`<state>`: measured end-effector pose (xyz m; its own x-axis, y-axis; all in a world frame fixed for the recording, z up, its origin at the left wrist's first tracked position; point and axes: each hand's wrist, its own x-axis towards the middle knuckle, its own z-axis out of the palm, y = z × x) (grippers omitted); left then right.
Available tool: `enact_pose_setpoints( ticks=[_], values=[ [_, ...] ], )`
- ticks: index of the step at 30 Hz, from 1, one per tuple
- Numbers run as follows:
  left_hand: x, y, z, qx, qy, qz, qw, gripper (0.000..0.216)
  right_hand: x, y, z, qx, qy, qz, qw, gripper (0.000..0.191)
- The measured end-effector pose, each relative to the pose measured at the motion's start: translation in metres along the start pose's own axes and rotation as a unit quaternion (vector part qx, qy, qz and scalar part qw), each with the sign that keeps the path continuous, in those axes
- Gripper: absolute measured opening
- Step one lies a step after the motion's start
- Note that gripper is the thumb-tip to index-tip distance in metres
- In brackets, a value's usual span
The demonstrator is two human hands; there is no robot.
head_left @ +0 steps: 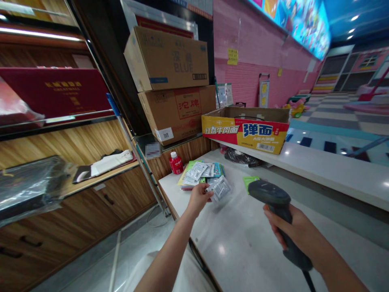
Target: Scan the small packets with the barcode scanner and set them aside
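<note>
My right hand is wrapped round the grip of a dark handheld barcode scanner, its head aimed toward the far end of the white counter. My left hand pinches the edge of a small clear plastic packet lying on the counter. Just beyond it sits a heap of similar small packets, some clear, some green and blue. A green packet pokes out from behind the scanner head.
A small red bottle stands at the counter's far corner. A yellow and red noodle carton sits on the raised ledge, with a dark bundle below it. Two brown cartons are stacked at the left, beside wooden shelves.
</note>
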<state>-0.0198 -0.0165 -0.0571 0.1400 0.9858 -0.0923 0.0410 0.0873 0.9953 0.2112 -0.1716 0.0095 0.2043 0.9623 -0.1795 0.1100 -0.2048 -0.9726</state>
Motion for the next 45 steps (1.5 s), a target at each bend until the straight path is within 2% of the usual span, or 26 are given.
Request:
enact_pose_setpoints(
  ticks=[4,7,13,16,18,20,23,25,28,31,35,41,45],
  values=[
    [-0.005,-0.001,0.020,-0.067,-0.047,-0.052,0.995,0.027,0.005,-0.001,-0.015,0.072,0.093,-0.008,0.993,0.037],
    [-0.005,-0.007,0.048,-0.100,-0.050,-0.083,0.990,0.022,0.006,-0.005,-0.026,0.104,0.139,0.009,0.985,0.038],
    [0.017,-0.027,0.121,-0.149,0.019,-0.101,0.983,0.020,0.006,-0.007,-0.033,0.119,0.152,-0.003,0.981,0.040],
    [0.025,-0.032,0.142,-0.105,0.023,-0.087,0.990,0.016,0.007,-0.006,-0.033,0.117,0.146,-0.013,0.982,0.041],
    [0.025,-0.032,0.143,0.024,0.009,-0.056,0.998,0.016,0.008,-0.005,-0.033,0.115,0.145,-0.018,0.983,0.042],
    [0.019,-0.029,0.138,0.218,0.017,0.011,0.976,0.021,0.010,-0.004,-0.034,0.120,0.146,-0.021,0.982,0.043],
    [0.008,-0.023,0.129,0.450,0.023,0.123,0.884,0.035,0.011,-0.003,-0.034,0.134,0.144,-0.018,0.980,0.042],
    [0.003,-0.020,0.128,0.515,-0.027,0.175,0.838,0.045,0.012,-0.004,-0.033,0.131,0.142,-0.012,0.981,0.041],
    [0.003,-0.021,0.133,0.547,-0.118,0.216,0.800,0.053,0.011,-0.004,-0.031,0.117,0.140,-0.014,0.983,0.040],
    [0.009,-0.026,0.138,0.561,-0.160,0.197,0.788,0.050,0.011,-0.005,-0.033,0.115,0.136,-0.019,0.984,0.039],
    [0.015,-0.030,0.144,0.564,-0.175,0.186,0.785,0.050,0.012,-0.005,-0.036,0.120,0.135,-0.017,0.983,0.041],
    [0.015,-0.031,0.153,0.560,-0.185,0.211,0.779,0.053,0.012,-0.003,-0.034,0.112,0.134,-0.017,0.984,0.039],
    [0.013,-0.025,0.140,0.547,-0.152,0.237,0.788,0.056,0.011,-0.001,-0.034,0.095,0.126,-0.016,0.987,0.037]
  ],
)
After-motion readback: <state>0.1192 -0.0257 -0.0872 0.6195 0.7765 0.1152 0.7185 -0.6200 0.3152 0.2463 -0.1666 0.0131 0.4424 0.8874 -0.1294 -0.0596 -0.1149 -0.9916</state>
